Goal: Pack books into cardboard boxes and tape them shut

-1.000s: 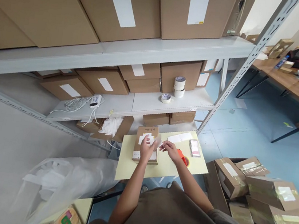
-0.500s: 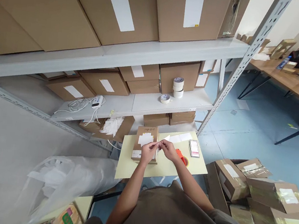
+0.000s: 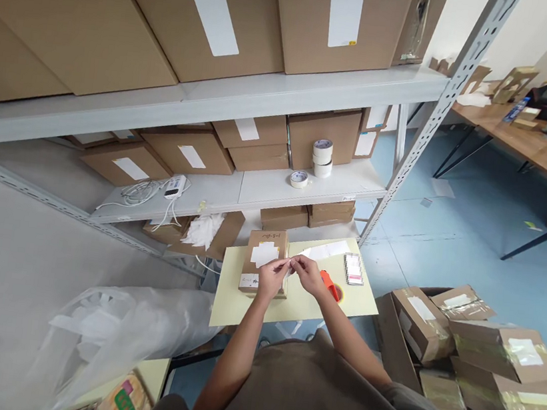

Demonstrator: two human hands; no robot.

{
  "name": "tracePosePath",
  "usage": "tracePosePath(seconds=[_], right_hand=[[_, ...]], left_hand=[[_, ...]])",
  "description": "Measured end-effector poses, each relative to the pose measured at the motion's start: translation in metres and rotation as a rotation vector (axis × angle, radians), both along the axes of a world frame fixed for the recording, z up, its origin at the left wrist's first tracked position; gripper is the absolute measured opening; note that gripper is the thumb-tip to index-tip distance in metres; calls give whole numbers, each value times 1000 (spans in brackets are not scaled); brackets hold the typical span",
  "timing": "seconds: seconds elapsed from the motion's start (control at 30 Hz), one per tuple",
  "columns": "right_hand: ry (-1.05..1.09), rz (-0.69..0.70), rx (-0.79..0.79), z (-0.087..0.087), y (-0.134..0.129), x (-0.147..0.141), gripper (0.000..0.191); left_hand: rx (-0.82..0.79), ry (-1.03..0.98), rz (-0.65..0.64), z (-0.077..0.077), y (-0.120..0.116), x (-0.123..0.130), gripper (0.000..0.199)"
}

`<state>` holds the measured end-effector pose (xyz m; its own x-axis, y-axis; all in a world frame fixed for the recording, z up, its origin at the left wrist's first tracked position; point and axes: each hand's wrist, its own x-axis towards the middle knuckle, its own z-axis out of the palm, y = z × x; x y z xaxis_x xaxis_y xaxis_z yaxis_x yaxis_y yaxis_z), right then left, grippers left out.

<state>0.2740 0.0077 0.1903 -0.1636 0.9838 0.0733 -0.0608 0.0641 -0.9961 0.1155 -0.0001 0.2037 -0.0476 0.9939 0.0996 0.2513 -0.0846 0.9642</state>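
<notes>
My left hand [image 3: 272, 277] and my right hand [image 3: 308, 275] meet fingertip to fingertip, both pinched on a small white piece of paper or label [image 3: 288, 269]. Just behind and left of them, a cardboard box [image 3: 249, 264] with white labels and handwriting stands on the pale yellow table [image 3: 234, 311]. An orange tape dispenser [image 3: 328, 284] lies to the right of my right hand, beside a roll of yellow tape [image 3: 338, 293]. Beyond it are a white label strip [image 3: 331, 249] and a flat, blurred-out item [image 3: 354, 269].
A grey metal shelf [image 3: 318, 91] with cardboard boxes rises in front, with white tape rolls [image 3: 322, 157] and a power strip [image 3: 175, 185]. Taped boxes [image 3: 500, 356] stand at right. Clear plastic wrap [image 3: 137, 321] lies at left; a wooden table [image 3: 528, 141] stands farther right.
The view has shifted slightly, so the shelf and boxes appear a little further left. Both hands remain pinched together in nearly the same place, with the white piece between them.
</notes>
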Motion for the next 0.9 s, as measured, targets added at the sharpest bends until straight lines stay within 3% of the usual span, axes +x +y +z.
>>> tracePosePath(seconds=[0.37,0.57,0.77,0.9], right_hand=[[-64,-36,10,1,-2,-4,31],[-134,-28,22,4,-2,-4,28],[-117,-19,14,8,-2,-5,29],[-89,-18,13,8,-2,-5,29]], left_hand=[[61,-23,-20,13,-6,4,28],[-30,-60,16,14,-6,1,33],[-63,-72,-3,10,-4,-3,39],[-91,-129,102,1,0,-5,47]])
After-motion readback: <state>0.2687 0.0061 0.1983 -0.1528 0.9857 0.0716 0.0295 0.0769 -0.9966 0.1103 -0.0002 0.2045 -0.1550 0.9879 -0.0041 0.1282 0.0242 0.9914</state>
